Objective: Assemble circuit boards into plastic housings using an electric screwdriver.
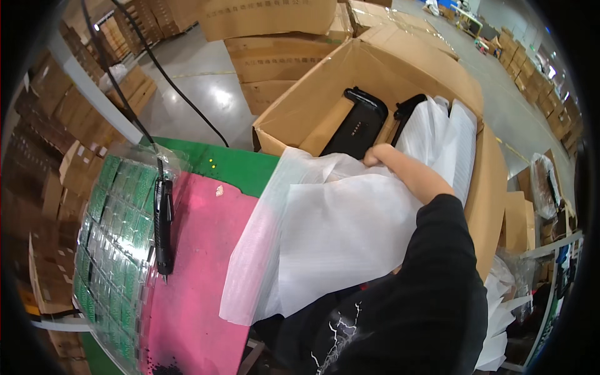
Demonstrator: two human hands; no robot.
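My right hand [375, 155] reaches from a black sleeve into a large open cardboard box [312, 94]. Its fingers curl into the top edge of a white foam sheet [337, 231] that drapes out of the box toward me. Just beyond the hand a black device with a handle [356, 128] stands in the box. A second black device [406, 109] stands beside it, half covered by more white foam wrapping [447, 134]. My left hand is out of sight.
A pink mat [200, 281] lies on a green table [237, 165]. On the left are bagged green circuit boards [115, 237] and a black electric screwdriver [164, 225] hanging on a cable. Stacked cartons [275, 56] stand behind the box, and more foam sheets [500, 312] lie at my right.
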